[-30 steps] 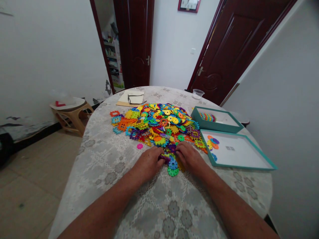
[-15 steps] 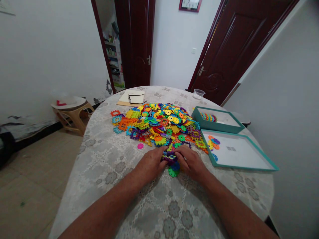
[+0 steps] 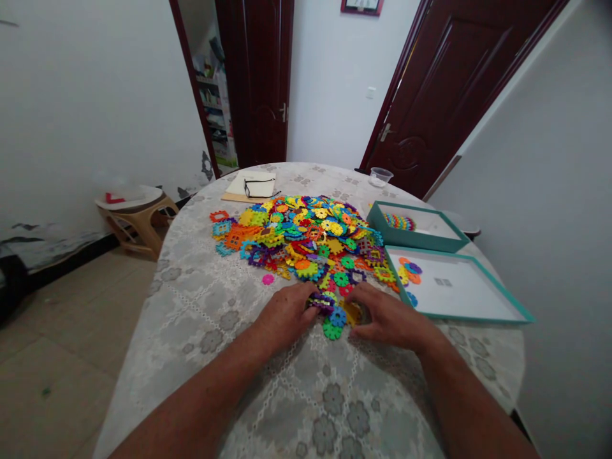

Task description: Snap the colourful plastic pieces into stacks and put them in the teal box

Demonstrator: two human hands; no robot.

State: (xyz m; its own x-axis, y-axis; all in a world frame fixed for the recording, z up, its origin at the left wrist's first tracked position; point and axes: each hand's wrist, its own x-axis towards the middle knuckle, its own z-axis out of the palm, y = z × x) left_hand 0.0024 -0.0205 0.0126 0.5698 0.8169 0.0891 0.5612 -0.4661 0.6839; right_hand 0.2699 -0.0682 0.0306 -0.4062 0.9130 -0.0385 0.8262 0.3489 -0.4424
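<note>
A big heap of colourful interlocking plastic pieces (image 3: 296, 236) covers the middle of the round table (image 3: 201, 319). At its near edge my left hand (image 3: 285, 313) pinches a small purple cluster of joined pieces (image 3: 321, 301). My right hand (image 3: 389, 317) lies just right of it, fingers curled over a yellow piece (image 3: 352, 312). A blue piece (image 3: 338, 316) and a green piece (image 3: 331, 329) lie between my hands. A lone pink piece (image 3: 268, 279) sits to the left.
Two teal shallow boxes stand at the right: the far box (image 3: 421, 237) holds a row of joined pieces, the near box (image 3: 478, 312) a few loose ones. Glasses on a notebook (image 3: 258, 186) and a clear cup (image 3: 381, 176) are at the back. A stool (image 3: 138, 220) is left of the table.
My right hand has slid to the right, away from the purple cluster, uncovering the blue and yellow pieces. My left hand stays at the cluster.
</note>
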